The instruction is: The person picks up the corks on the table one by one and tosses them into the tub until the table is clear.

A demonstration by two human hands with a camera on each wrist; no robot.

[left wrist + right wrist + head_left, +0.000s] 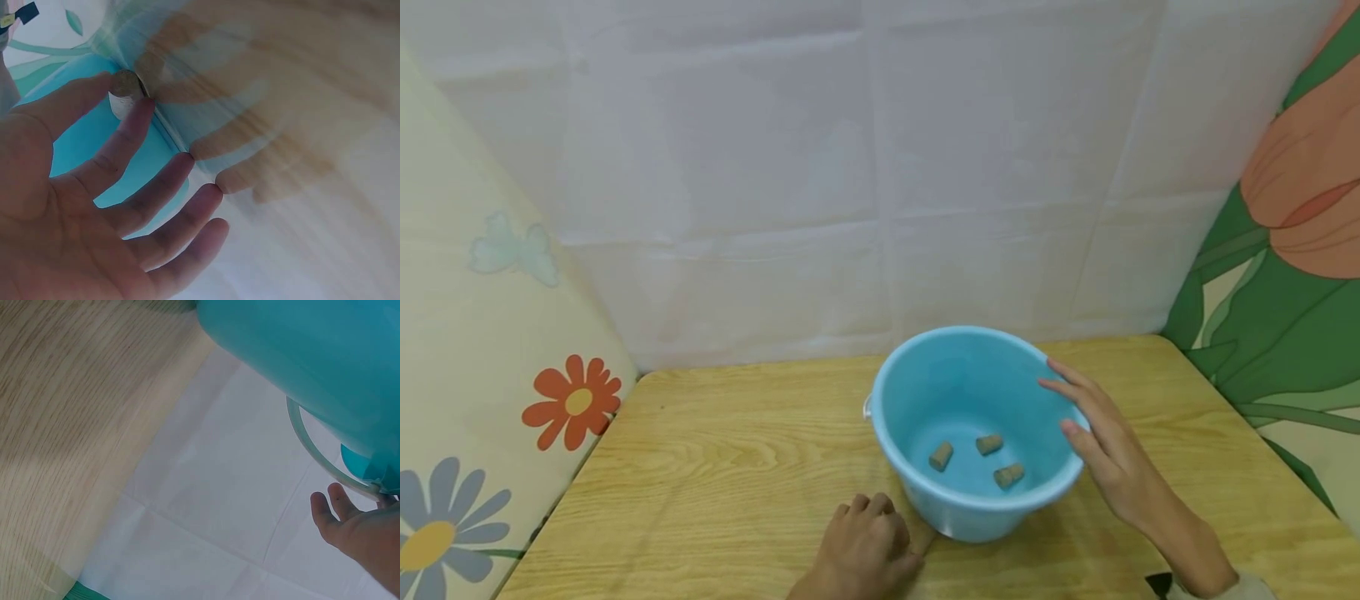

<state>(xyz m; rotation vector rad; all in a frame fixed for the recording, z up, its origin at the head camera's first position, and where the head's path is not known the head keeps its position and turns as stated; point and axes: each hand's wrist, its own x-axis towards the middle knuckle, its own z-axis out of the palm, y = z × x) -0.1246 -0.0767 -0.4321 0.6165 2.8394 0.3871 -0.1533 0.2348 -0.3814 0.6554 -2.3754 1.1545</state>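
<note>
A light blue bucket (pixel 973 504) stands on the table with three corks inside, among them a cork (pixel 941 456) at the left. My left hand (pixel 865 550) is down on the tabletop at the near left of the bucket. In the left wrist view its thumb and index finger pinch another cork (pixel 127 94), while the other fingers spread out over the wood. My right hand (pixel 1112 450) rests at the bucket's right rim with straight, spread fingers. From the right wrist, two fingers (pixel 331 509) show beside the bucket's pale handle (pixel 306 440).
The wooden table (pixel 722 467) reaches back to a white cloth wall (pixel 737 167). Flower-printed panels stand at the left (pixel 467 333) and right (pixel 1300 350) edges. A small metal handle mount (pixel 868 407) sticks out from the bucket's left side.
</note>
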